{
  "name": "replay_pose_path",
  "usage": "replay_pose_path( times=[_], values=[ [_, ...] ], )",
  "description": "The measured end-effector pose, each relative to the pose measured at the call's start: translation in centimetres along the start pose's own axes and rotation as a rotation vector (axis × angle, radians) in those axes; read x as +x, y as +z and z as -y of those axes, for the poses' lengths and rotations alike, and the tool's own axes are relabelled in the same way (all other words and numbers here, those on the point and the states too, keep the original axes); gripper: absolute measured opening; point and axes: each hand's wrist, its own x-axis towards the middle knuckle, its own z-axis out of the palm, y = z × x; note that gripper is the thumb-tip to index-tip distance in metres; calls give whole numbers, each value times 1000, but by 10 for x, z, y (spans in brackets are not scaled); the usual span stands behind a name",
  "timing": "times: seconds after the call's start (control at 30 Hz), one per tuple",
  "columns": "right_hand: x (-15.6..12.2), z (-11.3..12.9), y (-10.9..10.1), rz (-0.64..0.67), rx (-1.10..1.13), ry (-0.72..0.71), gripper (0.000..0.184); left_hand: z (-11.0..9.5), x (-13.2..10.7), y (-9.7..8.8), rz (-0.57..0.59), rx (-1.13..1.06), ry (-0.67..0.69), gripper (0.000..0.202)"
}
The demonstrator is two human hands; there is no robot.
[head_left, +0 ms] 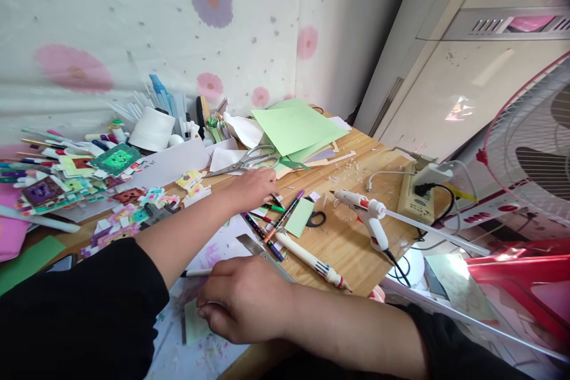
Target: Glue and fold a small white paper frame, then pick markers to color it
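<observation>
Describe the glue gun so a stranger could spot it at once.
Start at the wooden table, then find the power strip near its right edge. The glue gun is just left of that strip. Only it is white and pistol-shaped, with a long stick jutting from its back.

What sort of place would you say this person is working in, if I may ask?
It looks like a craft corner, perhaps at home: loose pens, a white glue gun and light green paper sheets share a wooden desk.
</observation>
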Motion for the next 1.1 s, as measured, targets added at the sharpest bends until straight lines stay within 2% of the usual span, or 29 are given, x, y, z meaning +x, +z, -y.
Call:
replay_pose_path(
  times=[0.07, 0.17, 0.3, 0.37, 0.43, 0.53, 0.6, 0.67, 0.73, 0.8, 0.87, 0.93, 1.03, 1.1],
  values=[
    [0, 1, -1, 4, -11, 0, 17, -6, 3, 0, 6, -19, 26, 8],
    [0, 1, -2, 7, -18, 16, 17, -12, 8, -7, -53, -92, 20, 8],
    [0, -1, -1, -33, 8, 0, 16, -24, 9, -36, -253, -260, -82, 17],
    [-1, -1, 1, -103, 58, -34, 14, -32, 4, -54, -364, -350, -136, 25],
    [-3, -1, 1, -251, 148, -78, 14, -39, -8, -71, -454, -420, -164, 29],
    [-10, 0, -4, -621, 351, -96, 15, -52, -36, -89, -551, -652, -237, 26],
    [-15, 0, -10, -861, 512, -4, 14, -61, -58, -95, -584, -841, -315, 23],
    [-17, -2, -15, -991, 711, 138, 13, -71, -80, -95, -588, -927, -388, 23],
    [-14, -3, -18, -942, 908, 246, 18, -81, -99, -91, -564, -942, -437, 22],
    [-8, 1, -18, -749, 1011, 293, 25, -92, -115, -86, -524, -946, -457, 21],
    [-3, 9, -16, -550, 1014, 300, 26, -101, -128, -79, -487, -932, -458, 19],
    [-1, 20, -12, -440, 1013, 292, 21, -108, -140, -72, -484, -890, -458, 17],
    [-5, 28, -6, -410, 1107, 323, 24, -113, -165, -59, -551, -828, -485, 21],
    [-14, 24, -3, -443, 1145, 352, 16, -113, -188, -46, -589, -745, -537, 27]
  ],
)
